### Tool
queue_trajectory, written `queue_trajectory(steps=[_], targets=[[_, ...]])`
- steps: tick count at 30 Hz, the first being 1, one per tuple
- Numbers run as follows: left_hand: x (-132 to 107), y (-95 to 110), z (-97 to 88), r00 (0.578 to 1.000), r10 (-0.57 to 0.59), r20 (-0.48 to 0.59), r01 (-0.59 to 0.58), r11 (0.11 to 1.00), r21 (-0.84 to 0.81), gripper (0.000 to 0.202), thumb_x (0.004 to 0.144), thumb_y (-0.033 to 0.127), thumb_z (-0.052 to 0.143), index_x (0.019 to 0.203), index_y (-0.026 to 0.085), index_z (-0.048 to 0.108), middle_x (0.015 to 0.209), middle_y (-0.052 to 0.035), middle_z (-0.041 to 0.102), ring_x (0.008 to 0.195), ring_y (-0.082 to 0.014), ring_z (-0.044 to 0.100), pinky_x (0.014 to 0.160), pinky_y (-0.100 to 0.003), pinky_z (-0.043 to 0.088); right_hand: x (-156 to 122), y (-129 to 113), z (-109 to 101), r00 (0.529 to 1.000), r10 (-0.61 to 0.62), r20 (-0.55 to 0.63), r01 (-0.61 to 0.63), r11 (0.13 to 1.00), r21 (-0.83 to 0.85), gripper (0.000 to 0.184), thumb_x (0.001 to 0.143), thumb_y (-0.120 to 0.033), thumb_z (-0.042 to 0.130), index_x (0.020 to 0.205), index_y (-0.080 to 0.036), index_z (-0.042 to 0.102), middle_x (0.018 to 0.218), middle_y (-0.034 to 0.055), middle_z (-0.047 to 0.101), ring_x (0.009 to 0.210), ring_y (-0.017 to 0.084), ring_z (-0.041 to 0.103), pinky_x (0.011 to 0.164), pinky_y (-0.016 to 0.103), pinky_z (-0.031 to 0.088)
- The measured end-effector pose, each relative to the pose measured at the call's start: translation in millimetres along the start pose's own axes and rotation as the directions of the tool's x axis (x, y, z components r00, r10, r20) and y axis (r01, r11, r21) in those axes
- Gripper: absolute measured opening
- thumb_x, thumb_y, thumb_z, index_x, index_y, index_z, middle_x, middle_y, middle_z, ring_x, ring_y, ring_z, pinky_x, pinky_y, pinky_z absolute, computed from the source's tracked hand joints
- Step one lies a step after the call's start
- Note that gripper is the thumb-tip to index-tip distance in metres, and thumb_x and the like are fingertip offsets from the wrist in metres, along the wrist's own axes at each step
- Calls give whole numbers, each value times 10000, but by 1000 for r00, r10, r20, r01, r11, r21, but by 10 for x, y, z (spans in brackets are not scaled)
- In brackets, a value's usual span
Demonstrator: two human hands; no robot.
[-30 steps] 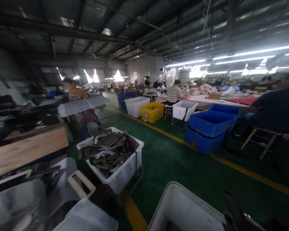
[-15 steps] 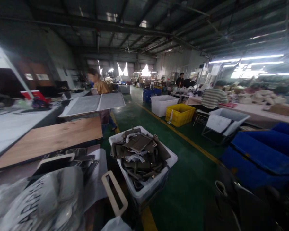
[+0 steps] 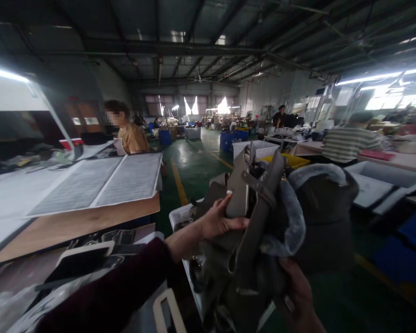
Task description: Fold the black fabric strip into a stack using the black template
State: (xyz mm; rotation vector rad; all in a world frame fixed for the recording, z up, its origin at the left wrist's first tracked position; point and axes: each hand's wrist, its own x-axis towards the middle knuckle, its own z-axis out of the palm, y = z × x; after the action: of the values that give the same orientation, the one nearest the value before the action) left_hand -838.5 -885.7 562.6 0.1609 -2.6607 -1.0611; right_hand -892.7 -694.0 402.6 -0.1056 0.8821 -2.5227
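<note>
Dark grey-brown handbags (image 3: 253, 259) are bunched together over the white bin in the middle of the view. Their straps stand up, and one curved handle (image 3: 294, 222) is wrapped in clear plastic. My left hand (image 3: 217, 219) grips a bag panel from the left, thumb and fingers against it; something whitish shows at one fingertip. On the lower right, my right hand (image 3: 298, 286) is closed on the bunched bags beneath the wrapped handle, its fingers partly hidden. A larger dark bag (image 3: 326, 222) hangs at the right of the bunch, blurred.
The white bin (image 3: 182, 212) stands under the bags. At left is a worktable with a brown board (image 3: 138, 206), a white-covered panel (image 3: 131, 178) and a cream frame (image 3: 168, 312). A person (image 3: 133, 134) is behind it. Blue bins (image 3: 402, 259) stand at right.
The bunch of bags has moved from the lower right to over the white bin, with both my hands now in view on it. The view has shifted, and the person at left appears nearer.
</note>
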Motion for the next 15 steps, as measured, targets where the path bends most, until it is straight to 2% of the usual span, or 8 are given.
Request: queue_trajectory(steps=[2, 4, 6, 8, 10, 12, 15], targets=[[529, -293, -219, 998, -59, -22, 63, 963, 262, 1180, 541, 782, 666, 1499, 340, 136, 1551, -61, 212, 1398, -375, 254, 1132, -471, 290, 511, 321, 169, 999, 46, -8, -46, 997, 61, 353, 575, -375, 791, 891, -240, 713, 810, 30, 731, 880, 277, 668, 781, 400, 555], [997, -741, -227, 983, -182, -22, 171, 864, 474, 1200, 508, 823, 634, 1492, 383, 108, 1580, -39, 152, 1413, -428, 178, 1125, -542, 257, 974, 702, 262, 996, 86, -4, -85, 992, 92, 355, 574, -409, 766, 890, -255, 709, 833, 17, 741, 923, 287, 669, 829, 447, 545], [1307, -1304, -58, 940, -341, -13, 280, 747, 604, 1202, 481, 837, 620, 1481, 423, 95, 1596, -32, 124, 1410, -472, 134, 1079, -637, 253, 1347, 1111, 258, 986, 166, 4, -165, 979, 119, 350, 577, -450, 747, 856, -243, 707, 844, 18, 745, 954, 309, 668, 839, 486, 538], [1456, -1872, 181, 904, -428, 0, 335, 708, 622, 1194, 483, 831, 618, 1482, 408, 119, 1593, -67, 152, 1402, -495, 132, 1021, -712, 257, 1609, 1484, 178, 966, 259, 3, -257, 958, 128, 326, 580, -465, 742, 822, -249, 710, 862, 18, 748, 983, 325, 664, 833, 486, 539], [1536, -2326, 346, 894, -448, -23, 364, 692, 623, 1163, 551, 854, 532, 1495, 369, 56, 1605, -88, 68, 1421, -478, 52, 1010, -745, 214, 1778, 1753, 88, 952, 306, -20, -301, 946, 123, 299, 581, -451, 750, 820, -276, 716, 891, 8, 750, 1014, 318, 657, 828, 456, 542], [1657, -2614, 343, 903, -427, -46, 356, 684, 637, 1132, 583, 859, 490, 1491, 380, 14, 1609, -69, 16, 1435, -446, 5, 1019, -756, 162, 1888, 1898, 66, 950, 310, -22, -305, 944, 126, 330, 598, -456, 747, 878, -284, 717, 933, 4, 750, 1050, 307, 644, 847, 449, 536], [1976, -2797, 55, 915, -403, -27, 317, 676, 665, 1102, 560, 843, 537, 1478, 421, 96, 1606, -32, 93, 1439, -420, 65, 1045, -733, 138, 1991, 1977, 196, 947, 320, 36, -322, 934, 155, 466, 648, -531, 702, 1013, -243, 695, 1002, 35, 741, 1078, 306, 630, 867, 486, 522]])
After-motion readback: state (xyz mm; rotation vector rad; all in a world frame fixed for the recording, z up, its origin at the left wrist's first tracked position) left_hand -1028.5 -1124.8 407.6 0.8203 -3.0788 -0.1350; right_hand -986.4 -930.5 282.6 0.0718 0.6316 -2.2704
